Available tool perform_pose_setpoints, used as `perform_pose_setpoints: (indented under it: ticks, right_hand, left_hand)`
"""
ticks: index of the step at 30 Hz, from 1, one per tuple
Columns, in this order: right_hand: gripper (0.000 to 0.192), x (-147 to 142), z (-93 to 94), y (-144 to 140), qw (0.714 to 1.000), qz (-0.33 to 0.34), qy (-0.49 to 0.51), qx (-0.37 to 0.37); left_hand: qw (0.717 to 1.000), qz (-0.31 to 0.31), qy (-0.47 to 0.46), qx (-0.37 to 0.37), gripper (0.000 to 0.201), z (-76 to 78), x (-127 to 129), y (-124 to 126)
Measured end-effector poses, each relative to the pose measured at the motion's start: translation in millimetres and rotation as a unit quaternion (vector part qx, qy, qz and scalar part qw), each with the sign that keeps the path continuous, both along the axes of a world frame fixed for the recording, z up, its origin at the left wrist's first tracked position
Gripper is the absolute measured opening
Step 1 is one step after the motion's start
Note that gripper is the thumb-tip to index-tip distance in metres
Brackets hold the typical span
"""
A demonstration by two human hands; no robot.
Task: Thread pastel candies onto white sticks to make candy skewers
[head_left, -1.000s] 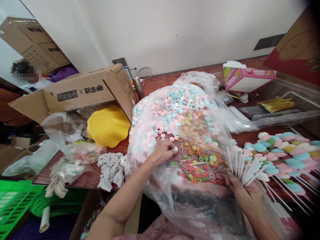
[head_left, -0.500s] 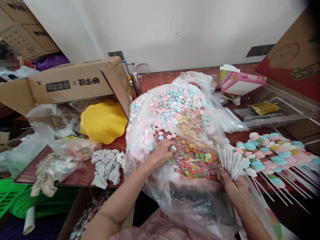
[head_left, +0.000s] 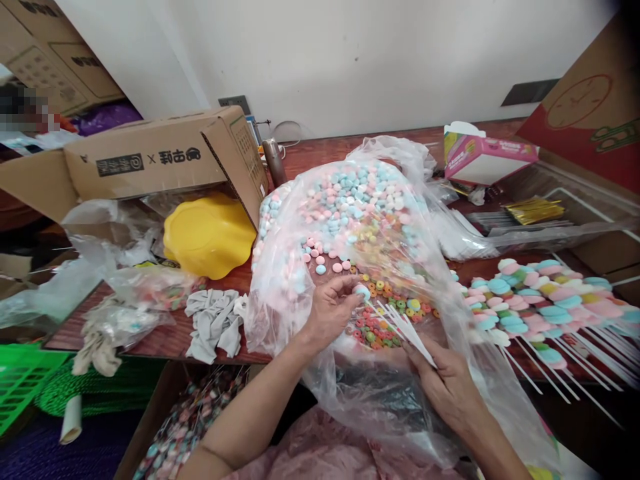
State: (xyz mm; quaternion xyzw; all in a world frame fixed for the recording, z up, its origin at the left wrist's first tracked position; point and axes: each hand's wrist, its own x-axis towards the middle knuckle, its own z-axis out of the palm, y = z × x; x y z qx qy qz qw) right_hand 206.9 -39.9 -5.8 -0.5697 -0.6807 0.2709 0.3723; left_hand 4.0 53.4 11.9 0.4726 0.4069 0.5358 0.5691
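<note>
My left hand pinches a pale blue marshmallow between thumb and fingertips. Close by, my right hand is closed round a bundle of white sticks, whose tips fan out toward the marshmallow. One stick's tip reaches the marshmallow; whether it has gone in I cannot tell. Beneath both hands lies a large clear plastic bag, spread open. Pink, blue and white marshmallows fill its far part. Nearer me are small coloured ring-shaped pieces. Finished-looking marshmallow skewers are piled at the right.
A cardboard box with a yellow wavy-edged bowl stands on the left. Grey gloves lie at the table's front edge. At the right are a pink carton and a clear bin with gold ties. Below sits a box of wrapped sweets.
My left hand has lifted a marshmallow and moved right. My right hand has brought the sticks left from the bag's right edge, tilting them toward the marshmallow.
</note>
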Motion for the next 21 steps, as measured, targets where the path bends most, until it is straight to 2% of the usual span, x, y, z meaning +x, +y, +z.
perform_pose_setpoints:
  ticks: [5,8,11,17,21]
  right_hand:
    - [0.028,5.7,0.0,-3.9,1.0,0.013,-0.002,-0.005]
    - [0.031,5.3,-4.5,-7.2,1.0,-0.009,0.01,-0.012]
    - [0.038,-0.4,-8.6,-11.4,0.999,-0.036,0.037,-0.009]
    - [0.042,-6.8,-16.9,-16.4,0.996,-0.033,0.08,-0.009]
    - [0.037,-4.1,-23.4,-17.9,0.995,-0.047,0.081,-0.034]
  left_hand:
    - [0.999,0.026,-0.02,0.033,0.03,-3.3,9.3,-15.6]
    - [0.998,0.035,-0.015,0.046,0.027,-7.7,10.2,-20.4]
    - [0.998,0.045,-0.014,0.046,0.026,-10.1,8.9,-21.7]
    - [0.998,0.055,-0.04,0.01,0.031,-11.0,8.8,-21.7]
    - [0.997,0.059,-0.011,0.046,0.026,-13.7,10.8,-22.5]
